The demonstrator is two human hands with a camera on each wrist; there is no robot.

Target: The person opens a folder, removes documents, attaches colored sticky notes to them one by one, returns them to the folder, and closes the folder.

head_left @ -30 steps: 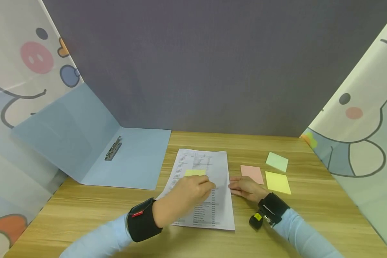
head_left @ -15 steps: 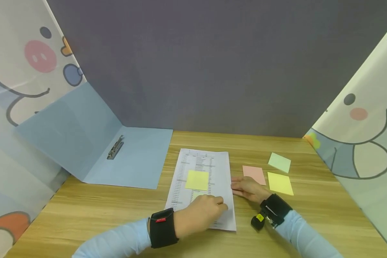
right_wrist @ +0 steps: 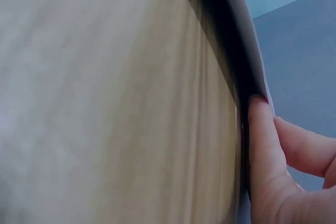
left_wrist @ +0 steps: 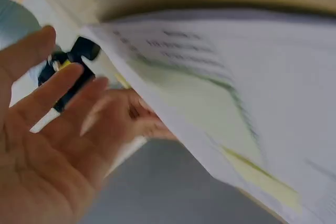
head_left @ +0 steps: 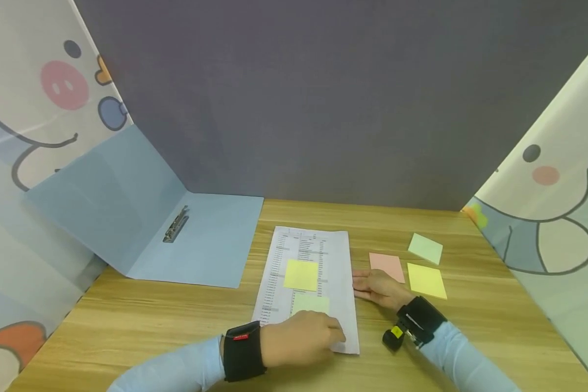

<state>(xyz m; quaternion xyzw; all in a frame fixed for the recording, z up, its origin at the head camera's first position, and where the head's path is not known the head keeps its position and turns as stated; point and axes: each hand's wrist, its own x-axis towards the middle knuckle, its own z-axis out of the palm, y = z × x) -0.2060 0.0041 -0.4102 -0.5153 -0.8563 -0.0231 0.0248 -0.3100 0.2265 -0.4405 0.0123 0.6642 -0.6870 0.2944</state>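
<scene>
A printed sheet of paper [head_left: 336, 261] lies on the table. It carries a yellow sticky note [head_left: 301, 275] at its middle and a pale green sticky note [head_left: 312, 304] just below, partly behind the left hand. My left hand [head_left: 304, 337] hovers over the sheet's lower part; in the left wrist view its fingers are spread with nothing between them. My right hand [head_left: 382, 288] rests at the sheet's right edge, its extended fingertips [right_wrist: 258, 109] touching that edge. Whether any fingertip lies beneath the paper is hard to tell.
Right of the sheet lie pink [head_left: 388, 267], yellow [head_left: 427, 281] and green [head_left: 425, 249] sticky pads. An open blue folder [head_left: 215, 239] with a metal clip [head_left: 176, 225] stands at left. A grey panel [head_left: 294, 103] rises behind the table.
My left hand has come down toward the sheet's lower edge, uncovering the yellow note and then much of the green note. The right hand has stayed at the sheet's edge.
</scene>
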